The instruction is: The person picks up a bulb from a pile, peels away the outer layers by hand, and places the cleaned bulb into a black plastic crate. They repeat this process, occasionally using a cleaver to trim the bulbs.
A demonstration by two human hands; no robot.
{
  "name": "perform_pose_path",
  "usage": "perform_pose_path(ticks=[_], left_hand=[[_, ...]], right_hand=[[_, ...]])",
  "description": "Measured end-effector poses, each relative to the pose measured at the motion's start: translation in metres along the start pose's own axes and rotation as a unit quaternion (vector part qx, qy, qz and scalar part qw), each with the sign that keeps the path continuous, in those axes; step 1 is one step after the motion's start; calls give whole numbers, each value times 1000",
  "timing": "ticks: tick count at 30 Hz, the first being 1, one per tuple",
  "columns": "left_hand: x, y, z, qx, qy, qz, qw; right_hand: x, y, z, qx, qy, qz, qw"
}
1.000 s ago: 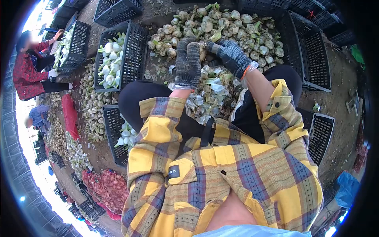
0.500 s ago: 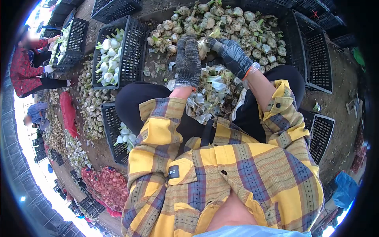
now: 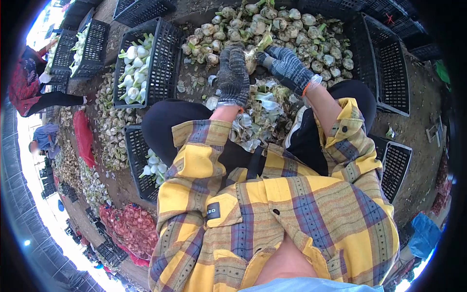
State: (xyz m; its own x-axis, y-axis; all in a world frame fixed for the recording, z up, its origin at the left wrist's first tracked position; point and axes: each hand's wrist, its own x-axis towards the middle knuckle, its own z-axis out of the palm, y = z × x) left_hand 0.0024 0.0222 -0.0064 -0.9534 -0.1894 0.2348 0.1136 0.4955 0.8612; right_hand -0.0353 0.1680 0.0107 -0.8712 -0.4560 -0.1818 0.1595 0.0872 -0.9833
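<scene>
My left hand (image 3: 232,73), in a grey knit glove, is closed around one side of a garlic bulb (image 3: 250,62) with its pale stem pointing up and to the right. Close to the bulb's other side is my right hand (image 3: 288,69), also gloved, with its fingers curled in; what they pinch, if anything, is hidden. Under both hands lies a heap of peeled-off garlic skins (image 3: 265,109) between my legs. Just beyond them spreads a pile of unpeeled garlic bulbs (image 3: 292,31).
A black crate (image 3: 165,68) of cleaned white garlic stands at left, another crate (image 3: 134,160) by my left knee. Black crates (image 3: 389,73) (image 3: 396,170) stand at right. A co-worker (image 3: 29,80) is among crates at far left; red net sacks (image 3: 129,228) lie lower left.
My right hand has shifted slightly right and down, and more of the garlic bulb and its stem shows. My left hand has barely moved. The co-worker at far left has turned and leaned.
</scene>
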Motion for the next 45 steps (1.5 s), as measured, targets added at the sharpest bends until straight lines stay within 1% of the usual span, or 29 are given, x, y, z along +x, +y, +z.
perform_pose_path(ticks=[2,5,6,7,8,10,11,12,14,15,16,18,19,20,22,23,24,26,27,28,30,31,34,35,38,40,42,44,45], left_hand=[[2,-5,2,19,0,11,1000],[6,-2,3,-57,24,-19,998],[6,7,2,-217,-6,-161,963],[7,12,1,-366,-37,-296,882],[6,11,3,-366,-37,-295,882],[11,11,5,-412,-22,-439,799],[13,12,5,-366,-11,-455,812],[14,2,1,-364,-99,-396,837],[4,5,9,-250,-30,-167,953],[3,5,8,-109,-12,-19,994],[2,4,9,-109,-11,-18,994],[-2,11,8,-255,-33,-100,961],[4,27,-4,-353,-86,-210,908],[7,16,-8,-354,-86,-211,907],[21,8,-15,-535,-253,-399,700],[16,8,-9,-427,-195,-417,778],[9,8,-3,-427,-195,-417,778],[0,13,5,-241,-48,-190,951],[2,16,4,-241,-48,-191,950],[4,18,2,-318,-67,-227,918],[9,20,-2,-463,-105,-293,830],[10,19,-3,-491,-116,-363,783],[10,20,-8,-445,-147,-358,807],[6,23,-7,-342,-95,-351,866],[4,18,-5,-342,-119,-290,886],[6,17,-6,-383,-121,-307,863],[9,18,-8,-482,-149,-361,785],[9,20,-8,-483,-149,-384,773],[7,22,-6,-492,-133,-383,771]], right_hand=[[1,8,-6,-198,21,-132,971],[-4,-2,-2,-202,42,-126,970],[-4,-1,-2,-202,43,-127,970],[-4,2,-2,-254,57,-132,956],[-4,5,-1,-305,71,-137,940],[-4,0,3,-371,111,-130,913],[-6,-7,2,-296,90,-62,949],[-9,-21,1,-218,67,7,974],[3,4,-2,-224,103,-21,969],[5,5,-2,-187,126,-25,974],[5,6,-3,-151,148,-29,977],[6,5,-5,-195,150,-35,969],[5,5,-5,-222,156,-57,961],[4,6,-5,-249,162,-78,952],[5,9,-2,-250,170,-79,950],[5,10,-1,-245,171,-76,951],[5,10,0,-241,174,-72,952],[5,14,-1,-243,160,-81,953],[6,13,-1,-245,147,-90,954],[6,13,-2,-245,147,-88,954],[6,12,-3,-158,129,-76,976],[7,15,-4,-186,129,-80,971],[8,19,-4,-158,133,-50,977],[4,10,-4,-99,111,-8,989],[3,13,-3,-88,124,-29,988],[-7,-8,-4,-50,106,14,993],[-7,-15,-5,-14,87,54,995],[-2,-2,-4,258,107,109,954],[3,10,-9,195,91,68,974]])
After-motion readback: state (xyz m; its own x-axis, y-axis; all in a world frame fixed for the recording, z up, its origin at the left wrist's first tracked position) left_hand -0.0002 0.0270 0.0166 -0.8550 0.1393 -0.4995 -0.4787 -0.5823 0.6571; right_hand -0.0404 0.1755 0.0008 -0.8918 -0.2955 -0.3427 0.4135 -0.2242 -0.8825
